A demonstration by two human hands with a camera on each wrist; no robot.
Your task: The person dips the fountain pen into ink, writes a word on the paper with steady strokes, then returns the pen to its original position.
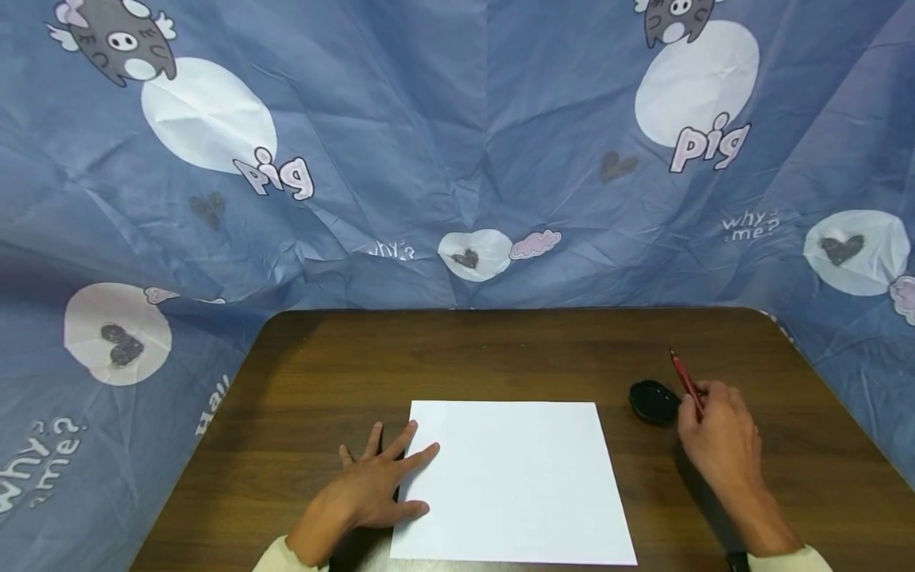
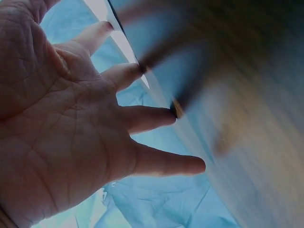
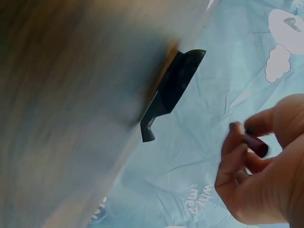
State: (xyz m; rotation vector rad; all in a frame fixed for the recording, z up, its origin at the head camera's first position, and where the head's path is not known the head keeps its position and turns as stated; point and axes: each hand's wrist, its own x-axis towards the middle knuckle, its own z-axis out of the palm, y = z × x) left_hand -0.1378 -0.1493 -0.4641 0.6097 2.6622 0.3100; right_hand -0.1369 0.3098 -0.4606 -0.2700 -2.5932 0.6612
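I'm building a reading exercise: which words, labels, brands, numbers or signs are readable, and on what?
"pig", twice, on the blue cloth.
"why me?", cloth, left and right.
"why ?", cloth, centre, partly creased.
"Hall", cloth, left, ending unclear.
Paper, red writing tool, black object: nothing readable.

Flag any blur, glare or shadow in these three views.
Head: mostly sharp, the sheet a bright flat white, a dark shadow beside the right hand; left wrist: the table badly blurred, the left hand dim against bright cloth; right wrist: table again blurred, the black object showing little surface detail.
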